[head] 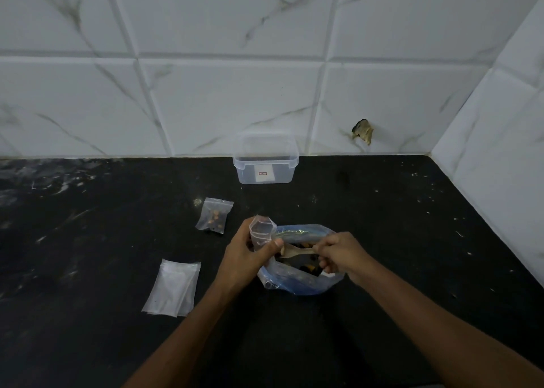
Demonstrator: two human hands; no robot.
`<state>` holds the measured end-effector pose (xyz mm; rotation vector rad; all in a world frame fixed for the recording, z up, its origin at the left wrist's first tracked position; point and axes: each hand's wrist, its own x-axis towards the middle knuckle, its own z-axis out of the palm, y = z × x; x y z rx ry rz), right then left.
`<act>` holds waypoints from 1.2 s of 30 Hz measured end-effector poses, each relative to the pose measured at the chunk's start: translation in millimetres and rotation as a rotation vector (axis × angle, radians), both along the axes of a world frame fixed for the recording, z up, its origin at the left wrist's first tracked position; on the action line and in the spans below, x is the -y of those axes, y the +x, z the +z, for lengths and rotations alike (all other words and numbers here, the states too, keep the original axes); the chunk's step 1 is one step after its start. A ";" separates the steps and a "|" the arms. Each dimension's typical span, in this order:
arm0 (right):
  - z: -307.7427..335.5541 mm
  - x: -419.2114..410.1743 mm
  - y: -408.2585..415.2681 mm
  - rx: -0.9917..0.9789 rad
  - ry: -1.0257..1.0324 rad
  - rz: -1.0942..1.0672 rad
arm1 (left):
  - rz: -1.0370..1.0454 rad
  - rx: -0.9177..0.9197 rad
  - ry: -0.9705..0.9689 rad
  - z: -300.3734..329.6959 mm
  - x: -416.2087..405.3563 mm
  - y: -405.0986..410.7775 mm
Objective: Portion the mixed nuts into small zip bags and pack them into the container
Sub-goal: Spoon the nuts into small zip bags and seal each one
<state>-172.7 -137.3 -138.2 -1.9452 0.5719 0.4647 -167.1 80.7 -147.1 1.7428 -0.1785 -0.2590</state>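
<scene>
- Head view, hands: the left hand point(245, 250) grips a small zip bag point(261, 232) upright, fingers curled round it and the thumb pressed across its front, its mouth held open just above the big bag of mixed nuts point(297, 265). The right hand point(338, 255) pinches the handle of a pale spoon point(295, 251), whose bowl end points at the small bag's side, beside the thumb.
- Head view, counter: one filled small bag point(214, 215) lies flat behind the hands. A stack of empty zip bags point(173, 287) sits to the left, well apart from the nuts. The clear container point(265, 159) stands open against the tiled wall point(206, 99), apparently with nothing packed in it yet.
- My reading of the risks: the small bag's mouth is narrow and soft. If the thumb slackens it may fold shut, and nuts would tip off the spoon onto the dark counter point(412, 225).
- An overfull spoon could spill at the lip. I cannot tell whether it carries anything now.
- The big bag slumps open with nothing bracing it, so a nudge from either wrist could tip it.
</scene>
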 end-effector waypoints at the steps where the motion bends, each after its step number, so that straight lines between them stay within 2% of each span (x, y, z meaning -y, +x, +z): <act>1: 4.9 3.8 -1.8 -0.004 0.035 -0.012 | 0.007 0.009 0.013 1.3 -0.3 0.5; 6: 36.6 22.9 -8.9 0.021 0.074 -0.013 | 0.039 0.083 0.079 9.0 2.5 4.0; 16: 124.2 27.7 -9.8 0.213 0.049 -0.007 | 0.008 0.173 0.133 15.4 25.2 3.4; 19: 127.2 17.8 -9.5 0.279 -0.071 0.065 | 0.003 0.170 0.134 15.1 33.1 2.9; 26: 120.0 -19.7 -28.0 0.610 -0.704 0.431 | 0.024 0.179 0.130 11.0 39.4 2.7; 29: 115.5 -31.8 -34.3 0.691 -0.885 0.620 | 0.046 0.190 0.111 11.1 40.0 1.5; 31: 114.4 -35.2 -36.8 0.714 -0.928 0.698 | 0.048 0.186 0.091 12.8 40.6 0.8; 33: 116.9 -34.4 -37.3 0.748 -0.934 0.686 | 0.054 0.171 0.074 13.6 39.9 1.0; 36: 129.5 -24.6 -35.1 0.783 -0.784 0.480 | 0.074 0.158 0.067 11.7 34.8 2.7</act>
